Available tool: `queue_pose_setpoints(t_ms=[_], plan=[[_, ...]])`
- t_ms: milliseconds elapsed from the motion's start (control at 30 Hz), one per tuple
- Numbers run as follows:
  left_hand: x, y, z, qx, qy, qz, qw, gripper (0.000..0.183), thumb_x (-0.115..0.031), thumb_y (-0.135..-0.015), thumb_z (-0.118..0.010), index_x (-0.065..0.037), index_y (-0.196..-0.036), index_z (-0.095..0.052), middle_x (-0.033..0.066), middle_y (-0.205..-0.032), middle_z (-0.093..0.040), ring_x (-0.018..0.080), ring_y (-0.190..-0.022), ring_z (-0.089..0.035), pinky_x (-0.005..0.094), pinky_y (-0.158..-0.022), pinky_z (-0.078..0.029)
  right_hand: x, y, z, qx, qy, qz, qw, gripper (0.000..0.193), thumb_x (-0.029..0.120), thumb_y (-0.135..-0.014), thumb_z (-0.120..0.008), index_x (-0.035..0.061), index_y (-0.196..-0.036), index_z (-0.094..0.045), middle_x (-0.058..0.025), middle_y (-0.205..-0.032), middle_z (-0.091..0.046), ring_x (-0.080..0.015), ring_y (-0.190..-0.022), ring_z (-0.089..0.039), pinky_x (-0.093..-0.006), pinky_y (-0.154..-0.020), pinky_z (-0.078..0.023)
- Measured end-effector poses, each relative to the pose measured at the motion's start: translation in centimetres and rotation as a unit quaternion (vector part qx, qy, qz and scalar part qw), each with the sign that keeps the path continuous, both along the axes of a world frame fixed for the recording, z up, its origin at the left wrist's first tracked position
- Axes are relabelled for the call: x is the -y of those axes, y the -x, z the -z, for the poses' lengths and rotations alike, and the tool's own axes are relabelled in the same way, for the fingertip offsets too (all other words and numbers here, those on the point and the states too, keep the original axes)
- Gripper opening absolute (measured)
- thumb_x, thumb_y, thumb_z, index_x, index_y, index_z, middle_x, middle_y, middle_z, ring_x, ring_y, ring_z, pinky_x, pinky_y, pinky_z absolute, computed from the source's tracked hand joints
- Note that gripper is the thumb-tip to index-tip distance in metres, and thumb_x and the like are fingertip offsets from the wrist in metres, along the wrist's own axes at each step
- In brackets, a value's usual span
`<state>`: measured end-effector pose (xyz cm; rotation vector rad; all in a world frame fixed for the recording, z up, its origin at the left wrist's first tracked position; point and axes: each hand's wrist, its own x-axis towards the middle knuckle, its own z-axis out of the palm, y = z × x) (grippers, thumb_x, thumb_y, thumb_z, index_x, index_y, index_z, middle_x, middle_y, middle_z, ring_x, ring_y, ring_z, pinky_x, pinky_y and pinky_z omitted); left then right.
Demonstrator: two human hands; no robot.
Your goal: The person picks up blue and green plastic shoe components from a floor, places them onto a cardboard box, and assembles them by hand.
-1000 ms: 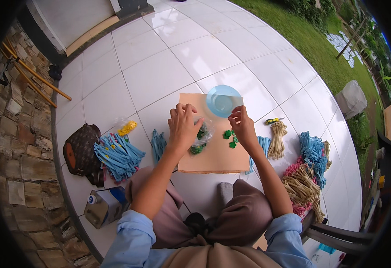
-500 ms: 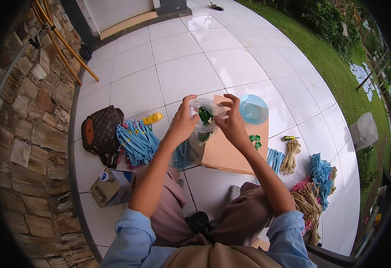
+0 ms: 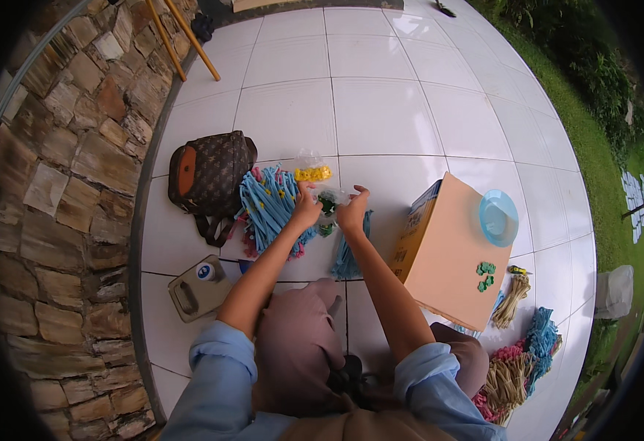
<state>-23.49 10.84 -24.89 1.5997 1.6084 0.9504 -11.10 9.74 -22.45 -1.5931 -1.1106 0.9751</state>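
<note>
So the clear plastic bag (image 3: 337, 197) is up between both hands, well left of the cardboard box (image 3: 447, 257), with dark green pieces (image 3: 327, 204) inside. Left hand (image 3: 306, 208) and right hand (image 3: 351, 212) each look to be pinching one side of it, thumb against curled fingers, though the exact fingertips are kinda tiny. Both forearms angle off left of the box, right one reaching across. Second clear bag (image 3: 309, 159), further left of the box, has yellow pieces (image 3: 312, 174) in it. Blue bowl (image 3: 500, 239) sits on the box; can't tell what's inside.
</note>
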Motion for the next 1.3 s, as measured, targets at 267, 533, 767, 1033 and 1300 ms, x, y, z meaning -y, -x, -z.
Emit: queue_pose_setpoints(t_ms=[267,533,767,1033,1300], plan=[[1.0,-1.6,9.3,0.059,-0.008,-0.012,0.998,0.056,0.004,-0.068,-0.062,-0.004,-0.114,-0.031,0.0218,-0.112,-0.041,0.0396,-0.106,-0.044,0.0416,-0.09,-0.038,-0.2,-1.8,9.0,0.051,0.041,-0.026,0.998,0.068,-0.009,-0.068,-0.05,0.0034,-0.131,-0.026,-0.0238,-0.121,-0.044,-0.0358,-0.111,-0.047,-0.036,-0.093,-0.039],[-0.3,-3.3,3.7,-0.055,-0.111,-0.084,0.989,0.049,-0.004,-0.075,-0.062,-0.005,-0.12,-0.041,0.0179,-0.12,-0.044,0.035,-0.114,-0.041,0.0414,-0.098,-0.031,0.8,-0.5,1.3,-0.019,0.019,-0.021,0.999,0.064,-0.011,-0.074,-0.041,0.002,-0.134,-0.022,-0.0274,-0.132,-0.036,-0.0351,-0.127,-0.036,-0.0377,-0.101,-0.033],[-0.5,-10.0,-20.5,0.274,-0.222,0.022,0.936,0.027,-0.006,-0.088,-0.051,-0.005,-0.114,-0.046,0.0089,-0.118,-0.049,0.0196,-0.106,-0.048,0.0332,-0.087,-0.043,1.0,-6.9,-19.3,-0.188,-0.275,0.012,0.943,0.041,-0.007,-0.085,-0.039,0.0016,-0.125,-0.031,-0.016,-0.116,-0.045,-0.021,-0.103,-0.053,-0.0296,-0.084,-0.047],[5.1,-20.2,-27.1,0.336,-0.075,0.263,0.901,0.019,-0.015,-0.091,-0.049,-0.003,-0.107,-0.053,0.0047,-0.104,-0.056,0.0128,-0.097,-0.053,0.0291,-0.087,-0.044,9.3,-22.7,-26.3,0.16,-0.189,-0.063,0.967,0.026,-0.001,-0.087,-0.045,0.0014,-0.112,-0.046,-0.0121,-0.097,-0.058,-0.0182,-0.086,-0.061,-0.0294,-0.073,-0.051],[9.4,-28.3,-13.9,0.002,-0.009,0.384,0.923,0.013,-0.011,-0.083,-0.058,-0.001,-0.09,-0.062,0.0131,-0.095,-0.062,0.0258,-0.081,-0.063,0.0364,-0.075,-0.051,15.5,-31.9,-12.6,0.333,0.024,-0.06,0.941,0.014,0.0,-0.077,-0.052,0.0013,-0.091,-0.053,-0.0188,-0.074,-0.063,-0.0347,-0.072,-0.063,-0.0421,-0.064,-0.049]])
